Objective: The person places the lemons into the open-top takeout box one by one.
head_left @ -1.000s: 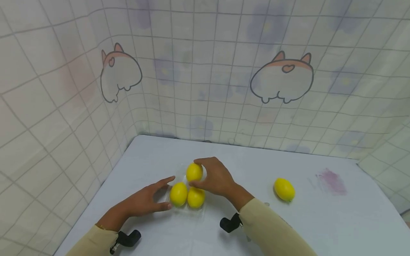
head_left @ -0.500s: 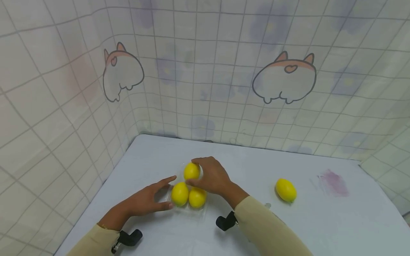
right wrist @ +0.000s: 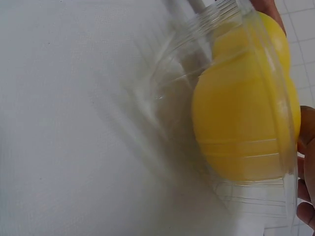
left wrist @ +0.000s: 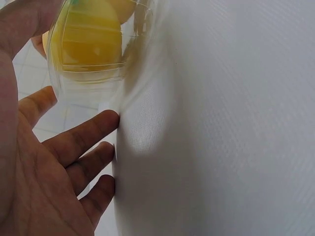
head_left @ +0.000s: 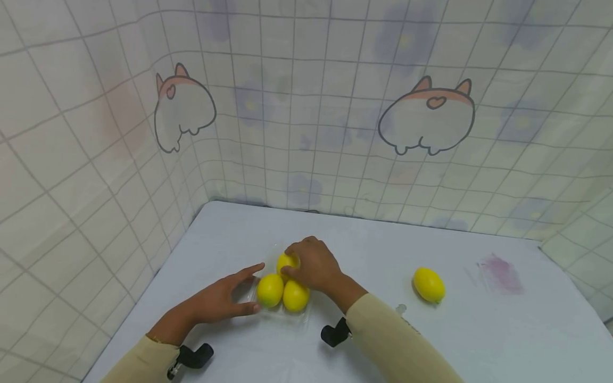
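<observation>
A clear plastic container (head_left: pixel 289 318) holds three yellow lemons in the head view. Two of them, the left lemon (head_left: pixel 270 291) and the right lemon (head_left: pixel 296 296), sit side by side at its near end. Behind these, my right hand (head_left: pixel 316 267) holds the third lemon (head_left: pixel 286 264) between thumb and fingers, partly covering it. At the container's left side stands my left hand (head_left: pixel 222 298), its thumb and fingers spread and holding nothing. In the left wrist view its fingers (left wrist: pixel 83 137) extend beside the see-through wall. The right wrist view shows lemons (right wrist: pixel 236 113) through the container wall.
Another lemon (head_left: pixel 429 285) lies on the white table (head_left: pixel 364 239) to the right. Farther right is a pink smudge (head_left: pixel 502 273) on the tabletop. A grid-patterned curtain (head_left: pixel 335 122) surrounds the table at the back and sides.
My right hand has moved slightly left and lowered the third lemon into the container, close behind the other two. The left hand stays in place.
</observation>
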A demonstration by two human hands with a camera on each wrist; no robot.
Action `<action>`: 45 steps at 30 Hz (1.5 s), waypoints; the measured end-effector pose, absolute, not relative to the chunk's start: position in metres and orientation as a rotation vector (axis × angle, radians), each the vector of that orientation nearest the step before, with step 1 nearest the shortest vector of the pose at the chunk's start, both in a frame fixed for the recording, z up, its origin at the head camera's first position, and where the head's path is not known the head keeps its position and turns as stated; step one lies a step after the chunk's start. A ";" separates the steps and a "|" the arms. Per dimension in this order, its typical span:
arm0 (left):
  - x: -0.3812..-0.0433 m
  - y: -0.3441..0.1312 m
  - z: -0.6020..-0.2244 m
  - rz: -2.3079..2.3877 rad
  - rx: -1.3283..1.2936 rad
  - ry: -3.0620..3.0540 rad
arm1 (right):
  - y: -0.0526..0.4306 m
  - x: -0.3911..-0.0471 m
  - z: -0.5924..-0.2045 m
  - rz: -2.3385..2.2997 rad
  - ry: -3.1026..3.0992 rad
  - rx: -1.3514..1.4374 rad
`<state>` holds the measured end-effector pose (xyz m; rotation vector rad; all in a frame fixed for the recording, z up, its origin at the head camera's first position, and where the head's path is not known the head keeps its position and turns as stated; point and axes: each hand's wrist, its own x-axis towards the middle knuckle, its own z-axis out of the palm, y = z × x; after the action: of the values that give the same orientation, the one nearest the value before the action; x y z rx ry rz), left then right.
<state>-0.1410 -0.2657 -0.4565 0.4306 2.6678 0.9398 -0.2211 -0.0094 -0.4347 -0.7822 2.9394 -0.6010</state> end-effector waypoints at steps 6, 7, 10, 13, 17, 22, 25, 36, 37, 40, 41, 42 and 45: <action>-0.141 -0.265 -0.456 0.930 0.420 2.673 | -0.005 -0.218 -0.430 -0.573 2.923 -0.805; -0.141 -0.265 -0.456 0.926 0.419 2.675 | -0.005 -0.218 -0.429 -0.573 2.919 -0.810; -0.141 -0.265 -0.456 0.919 0.418 2.679 | -0.004 -0.219 -0.429 -0.556 2.920 -0.817; -0.141 -0.265 -0.458 0.921 0.415 2.681 | -0.004 -0.219 -0.428 -0.543 2.923 -0.822; -0.141 -0.265 -0.458 0.920 0.414 2.683 | 0.001 -0.217 -0.426 -0.558 2.913 -0.821; -0.141 -0.264 -0.458 0.912 0.399 2.682 | 0.013 -0.214 -0.423 -0.581 2.907 -0.821; -0.142 -0.264 -0.457 0.909 0.377 2.679 | 0.021 -0.212 -0.424 -0.579 2.911 -0.839; -0.142 -0.264 -0.457 0.913 0.361 2.680 | 0.051 -0.208 -0.430 -0.589 2.927 -0.902; -0.142 -0.264 -0.458 0.915 0.360 2.681 | 0.053 -0.208 -0.430 -0.590 2.927 -0.904; -0.142 -0.264 -0.459 0.918 0.371 2.684 | 0.060 -0.205 -0.429 -0.610 2.930 -0.913; -0.142 -0.264 -0.459 0.918 0.372 2.685 | 0.063 -0.204 -0.429 -0.614 2.934 -0.915; -0.142 -0.264 -0.458 0.921 0.372 2.684 | 0.065 -0.203 -0.428 -0.617 2.937 -0.914; -0.141 -0.262 -0.457 0.929 0.367 2.679 | 0.072 -0.199 -0.426 -0.621 2.940 -0.909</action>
<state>-0.1412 -0.2623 -0.4573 0.3667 2.6786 0.9292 -0.1993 0.0720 -0.4262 -0.9090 2.9403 -0.6206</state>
